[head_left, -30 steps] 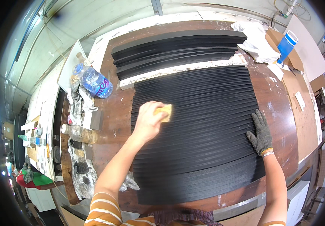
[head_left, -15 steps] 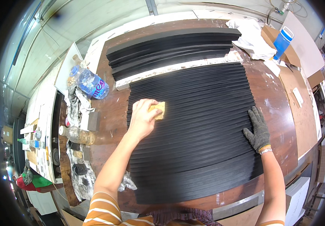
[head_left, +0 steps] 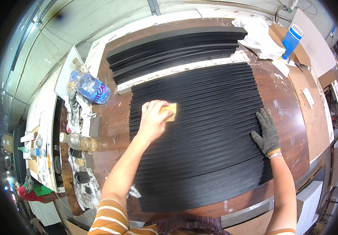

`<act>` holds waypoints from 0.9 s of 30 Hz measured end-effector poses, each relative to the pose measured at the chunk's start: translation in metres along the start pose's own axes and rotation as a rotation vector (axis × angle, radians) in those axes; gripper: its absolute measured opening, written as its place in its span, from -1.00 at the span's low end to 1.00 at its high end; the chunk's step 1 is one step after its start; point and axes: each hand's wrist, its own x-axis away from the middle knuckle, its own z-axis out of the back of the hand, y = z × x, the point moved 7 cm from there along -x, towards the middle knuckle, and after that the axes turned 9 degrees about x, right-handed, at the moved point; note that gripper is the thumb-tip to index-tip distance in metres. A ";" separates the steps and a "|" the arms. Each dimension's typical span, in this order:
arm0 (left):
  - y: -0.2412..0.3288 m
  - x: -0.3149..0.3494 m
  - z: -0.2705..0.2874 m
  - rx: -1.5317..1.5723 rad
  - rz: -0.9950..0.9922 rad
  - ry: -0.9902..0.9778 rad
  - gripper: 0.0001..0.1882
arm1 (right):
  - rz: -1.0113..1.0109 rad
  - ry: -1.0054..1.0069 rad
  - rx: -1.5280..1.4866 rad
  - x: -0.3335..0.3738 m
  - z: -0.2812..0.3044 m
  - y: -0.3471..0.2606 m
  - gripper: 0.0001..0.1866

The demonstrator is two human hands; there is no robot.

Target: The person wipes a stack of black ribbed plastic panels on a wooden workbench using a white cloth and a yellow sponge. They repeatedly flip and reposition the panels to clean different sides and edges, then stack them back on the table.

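Observation:
Many narrow black strips [head_left: 200, 145] lie side by side in a broad sheet across the brown table. My bare left hand [head_left: 153, 118] grips a yellow sponge [head_left: 171, 112] between thumb and fingers, over the upper left part of the strips. In a dark grey knitted glove, my right hand [head_left: 267, 135] rests flat at the right edge of the strips, its fingers spread and holding nothing. Behind the sheet a second pile of black strips [head_left: 176, 47] is stacked beyond a pale, paint-stained bar [head_left: 184, 70].
On the left stand a large clear plastic bottle [head_left: 92, 88] with a blue cap, a cloudy bottle [head_left: 79, 141] on its side and stained rags [head_left: 76, 107]. A white cloth [head_left: 261, 39] and a blue jug [head_left: 292, 41] are at the back right. The brown table [head_left: 288, 113] ends near my body.
My left hand has moved slightly to the right across the strips with the sponge. My right hand stays at the right edge. The whole view has shifted a little.

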 end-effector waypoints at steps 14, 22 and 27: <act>0.009 0.186 0.110 -0.190 0.372 0.224 -0.59 | 0.078 0.060 -0.042 0.008 0.004 -0.001 -0.15; 0.007 0.462 0.211 -0.596 1.021 0.544 -0.60 | 0.099 0.051 0.029 0.004 -0.023 0.017 -0.22; 0.003 0.528 0.214 -0.688 1.357 0.379 -0.54 | 0.112 0.063 0.013 0.004 -0.024 0.019 -0.22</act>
